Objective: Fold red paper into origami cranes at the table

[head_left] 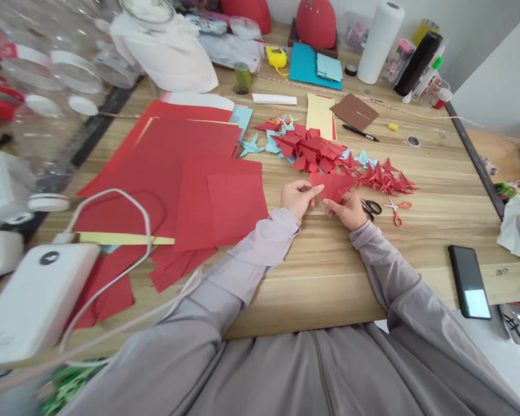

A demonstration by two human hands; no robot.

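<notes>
A folded piece of red paper is held just above the table between both my hands. My left hand pinches its left side between thumb and fingers. At its lower right, my right hand grips the paper with the thumb on top. Directly behind it lies a heap of folded red paper shapes, with pointed red paper stars to the right and a light blue paper star to the left. Black-handled scissors, partly hidden, lie beside my right hand, next to small orange-handled scissors.
Red paper sheets are stacked at the left. A white power bank and its looping cable are near the front left. At the right lies a phone. Further back are a black pen, a tape measure and a paper roll.
</notes>
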